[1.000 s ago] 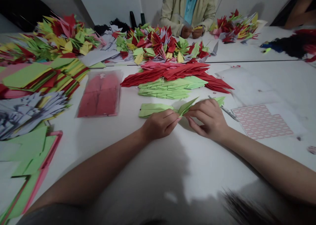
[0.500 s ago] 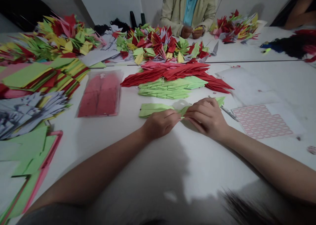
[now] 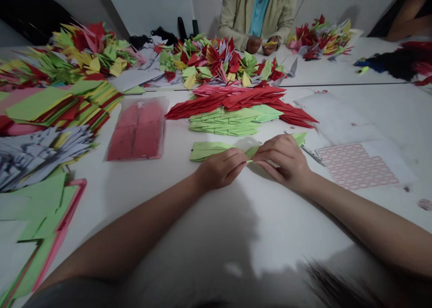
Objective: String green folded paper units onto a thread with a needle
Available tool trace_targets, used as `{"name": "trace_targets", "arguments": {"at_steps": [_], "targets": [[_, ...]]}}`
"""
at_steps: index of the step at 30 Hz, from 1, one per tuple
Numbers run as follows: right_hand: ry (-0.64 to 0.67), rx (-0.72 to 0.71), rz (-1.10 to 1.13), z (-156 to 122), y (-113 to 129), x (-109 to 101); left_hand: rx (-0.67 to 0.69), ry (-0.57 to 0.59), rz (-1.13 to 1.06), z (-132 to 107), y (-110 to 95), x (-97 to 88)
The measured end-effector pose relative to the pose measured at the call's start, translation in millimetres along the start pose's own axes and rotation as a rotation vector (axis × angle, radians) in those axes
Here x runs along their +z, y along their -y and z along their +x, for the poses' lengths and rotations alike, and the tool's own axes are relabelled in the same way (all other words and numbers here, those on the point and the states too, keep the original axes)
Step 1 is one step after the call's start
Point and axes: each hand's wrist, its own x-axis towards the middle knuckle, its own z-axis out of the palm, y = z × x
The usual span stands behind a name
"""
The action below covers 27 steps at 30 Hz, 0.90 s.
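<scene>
Pinching green fold [image 3: 251, 151]: left hand [image 3: 219, 169], right hand [image 3: 286, 161] | bag [image 3: 159, 102]: red sheets [image 3: 137, 130]

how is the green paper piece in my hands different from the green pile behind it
The green paper piece is one item pinched between the left hand and right hand; the green pile is many pieces stacked, untouched on the table. The green paper piece is largely hidden by fingers; the green pile shows openly. Both are light green folded paper.

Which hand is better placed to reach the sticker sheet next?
Right, probably: the right hand lies next to the sticker sheet, while the left hand is on the far side. Both hands pinch the green folded paper.
</scene>
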Motion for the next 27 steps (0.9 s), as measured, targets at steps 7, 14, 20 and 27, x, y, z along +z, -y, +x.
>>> {"name": "trace_targets", "arguments": {"at_steps": [7,14,20,27], "targets": [[-0.032,0.016,-0.019,-0.1,-0.4,1.4,-0.009,0.028,0.055,-0.8,-1.5,0.2],[-0.022,0.027,0.004,-1.8,-2.3,2.6,-0.026,0.013,0.069,2.0,-1.5,0.0],[0.007,0.026,0.028,-1.0,0.4,3.1,0.027,-0.009,0.063,0.1,-0.7,1.0],[0.034,0.045,0.083,4.1,-3.4,-4.4,0.023,-0.061,0.013,-0.1,-1.2,-0.3]]}}
